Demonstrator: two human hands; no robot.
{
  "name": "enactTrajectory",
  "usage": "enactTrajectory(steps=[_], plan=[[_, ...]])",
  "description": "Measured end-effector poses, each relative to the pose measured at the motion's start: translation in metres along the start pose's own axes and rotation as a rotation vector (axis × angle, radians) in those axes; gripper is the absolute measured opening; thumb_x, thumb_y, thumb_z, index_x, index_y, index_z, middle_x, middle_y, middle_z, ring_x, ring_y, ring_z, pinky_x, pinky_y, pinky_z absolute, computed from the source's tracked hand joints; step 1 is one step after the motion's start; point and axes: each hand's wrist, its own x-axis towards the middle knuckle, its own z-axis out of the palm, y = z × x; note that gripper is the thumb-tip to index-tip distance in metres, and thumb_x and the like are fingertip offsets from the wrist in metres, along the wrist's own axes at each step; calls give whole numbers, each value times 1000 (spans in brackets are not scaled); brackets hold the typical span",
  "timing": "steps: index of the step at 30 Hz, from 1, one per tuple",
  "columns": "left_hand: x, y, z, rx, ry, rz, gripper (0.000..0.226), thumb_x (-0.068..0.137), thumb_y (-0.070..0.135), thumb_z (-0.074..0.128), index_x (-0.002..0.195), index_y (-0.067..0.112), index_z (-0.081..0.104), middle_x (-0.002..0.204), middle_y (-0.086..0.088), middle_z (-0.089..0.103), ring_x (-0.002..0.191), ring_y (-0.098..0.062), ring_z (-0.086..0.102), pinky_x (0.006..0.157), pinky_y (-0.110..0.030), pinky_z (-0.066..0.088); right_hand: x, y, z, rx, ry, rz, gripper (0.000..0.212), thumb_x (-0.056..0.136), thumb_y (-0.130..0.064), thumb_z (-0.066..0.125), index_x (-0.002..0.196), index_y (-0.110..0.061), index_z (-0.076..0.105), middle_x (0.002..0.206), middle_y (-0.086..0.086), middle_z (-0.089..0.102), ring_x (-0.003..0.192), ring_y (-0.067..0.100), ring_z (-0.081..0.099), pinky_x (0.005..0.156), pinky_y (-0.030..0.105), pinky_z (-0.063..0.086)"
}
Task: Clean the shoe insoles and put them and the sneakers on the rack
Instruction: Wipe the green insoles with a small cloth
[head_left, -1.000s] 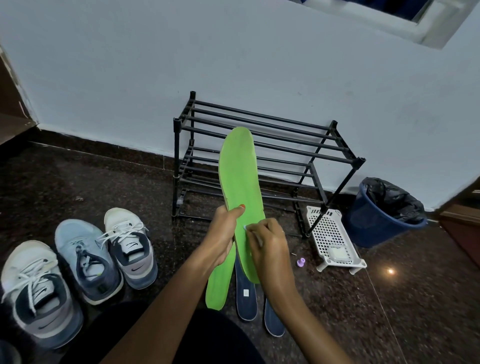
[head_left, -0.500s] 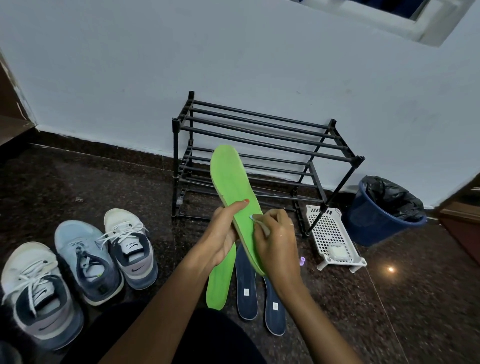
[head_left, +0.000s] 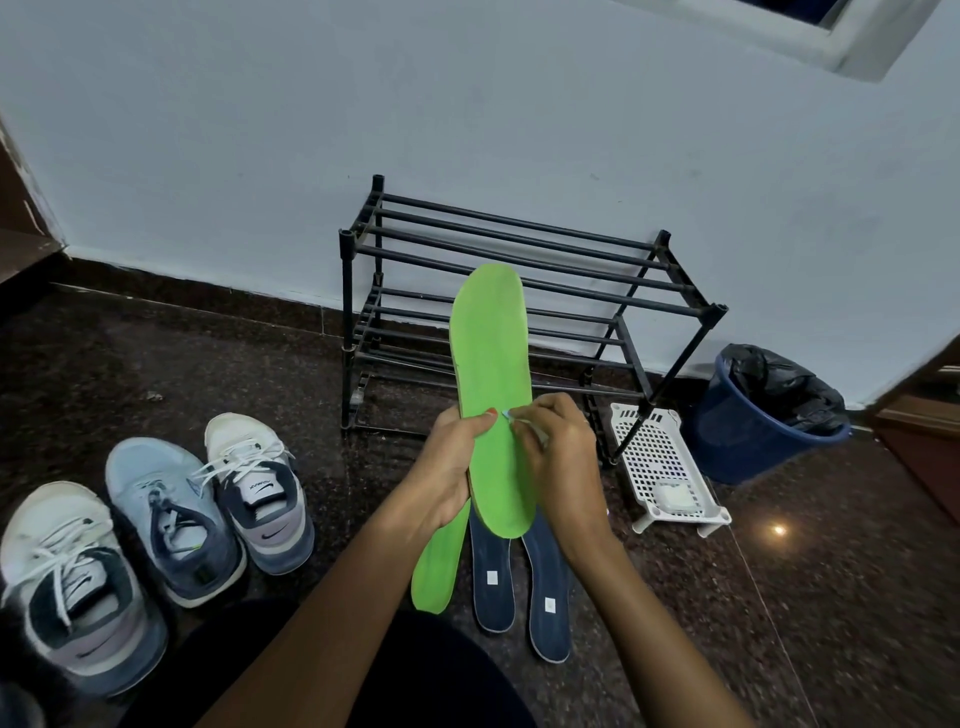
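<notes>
Against the pale wall, on the dark stone floor (head_left: 156, 353), stands the black rack (head_left: 519, 249), both its shelves bare. Right of it sit a blue bin (head_left: 748, 441) lined with a black bag and a white perforated basket (head_left: 660, 457). Three sneakers (head_left: 171, 519) wait at the left, unshelved. On the floor beneath the hands lie a second green insole (head_left: 434, 577) and two navy insoles (head_left: 519, 587).

The green insole (head_left: 491, 364) in hand now points nearly straight up in front of the rack; half a second ago it leaned lower and to the left, so it has been swung back upright mid-wipe. The left hand (head_left: 447, 473) clamps its edge near the heel, thumb pressed on the face. The right hand (head_left: 558, 457) has its grip pinched narrow on a small pale wipe (head_left: 506, 414), touching the insole beside that thumb.

Judging by this, cleaning is early: one insole is underway, and nothing is racked.
</notes>
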Motion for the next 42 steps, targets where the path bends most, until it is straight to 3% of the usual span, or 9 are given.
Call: enactTrajectory(steps=[3,7,12,16,21,29,36,42], plan=[[1,1,-2,-17,32,9,24,97,5,44,117,3,55,92,-9,65,78,-22,62,68,-32,52,-6,-3,5,-26,-34,-26,10,79,3,63,87,4,70,88,13,60,83,28,56,71,26,41],[3,1,-3,-3,45,16,24,97,4,45,118,1,55,94,-11,65,78,-22,63,64,-31,51,-17,-4,7,-43,-74,-67,9,77,1,63,82,3,70,81,14,60,76,27,56,67,14,33],[1,-2,1,60,-8,32,22,96,4,45,115,2,58,91,-8,67,79,-21,64,71,-32,53,1,2,-3,-42,-4,18,10,82,4,61,88,2,69,85,4,51,83,23,53,69,20,34],[0,-2,0,32,17,46,20,96,3,44,110,4,59,89,-7,67,78,-20,63,70,-31,52,-4,-2,2,-53,3,-9,9,80,6,61,85,3,68,83,8,54,79,21,50,67,23,35],[1,2,-1,-23,52,67,23,97,1,41,114,1,57,98,-11,64,78,-19,62,71,-28,51,-26,-6,11,-32,-50,-59,8,78,3,62,82,2,69,80,12,57,76,19,49,67,11,30],[0,2,-2,-8,29,80,19,97,3,42,105,7,59,89,-7,66,78,-20,63,69,-30,53,-5,-8,6,-15,-4,1,10,83,6,58,88,5,67,86,1,46,83,23,50,69,24,37],[2,5,-5,-91,62,94,20,97,2,41,102,9,59,93,-7,66,82,-21,63,74,-30,53,-26,-14,11,63,-73,9,10,83,2,60,89,0,68,86,0,48,82,19,52,69,9,36],[0,2,-1,-35,28,93,21,97,3,42,111,5,58,93,-8,66,81,-21,63,75,-31,52,-2,-8,5,-13,36,43,10,82,6,59,87,5,67,86,-1,44,82,17,48,69,16,35]])
